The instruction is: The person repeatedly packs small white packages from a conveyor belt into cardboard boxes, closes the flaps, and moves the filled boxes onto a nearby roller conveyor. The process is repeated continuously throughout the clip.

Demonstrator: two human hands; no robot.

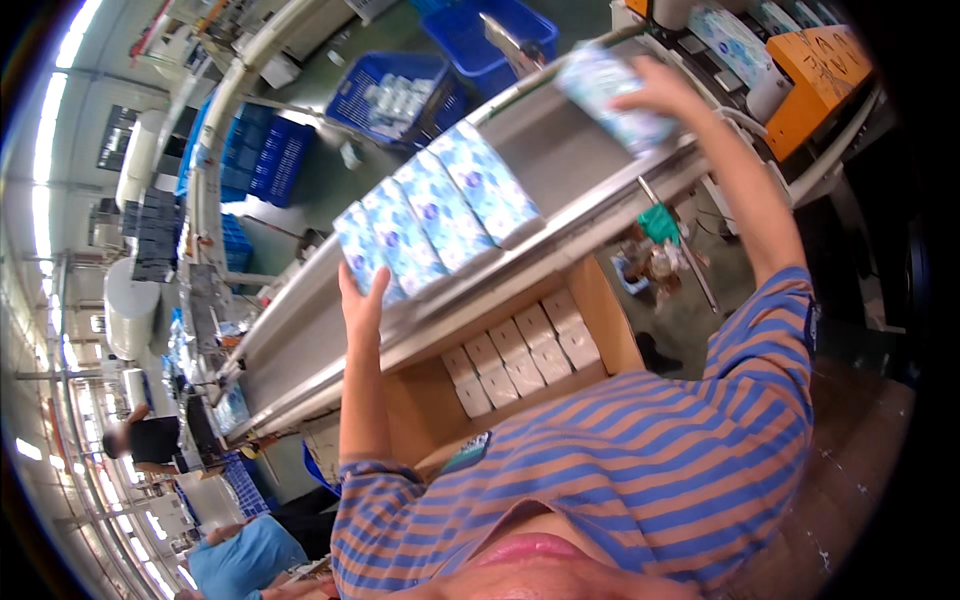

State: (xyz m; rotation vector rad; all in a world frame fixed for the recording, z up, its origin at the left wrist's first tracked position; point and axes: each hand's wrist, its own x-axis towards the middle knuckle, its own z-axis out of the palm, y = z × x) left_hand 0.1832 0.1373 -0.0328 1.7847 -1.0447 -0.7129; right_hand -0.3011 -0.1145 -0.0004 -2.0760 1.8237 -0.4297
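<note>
Several soft packs of tissues [430, 212], white with a blue floral print, lie side by side in a slanting row on the conveyor belt [572, 150]. My left hand [362, 305] is at the row's left end, thumb and fingers apart, touching the end pack without closing round it. Farther right, my right hand [655, 92] grips another floral tissue pack [612, 98] over the belt, tilted and blurred by motion. A gap of bare belt separates that pack from the row. Below the belt's near edge, an open cardboard box [415, 400] contains several white packs [518, 350] in rows.
Blue plastic crates [385, 95] stand beyond the belt, one holding small packs. An orange machine [815, 85] with more floral packs beside it is at the right. A metal rod [690, 265] juts out below the belt. Other people [250, 555] are at the lower left.
</note>
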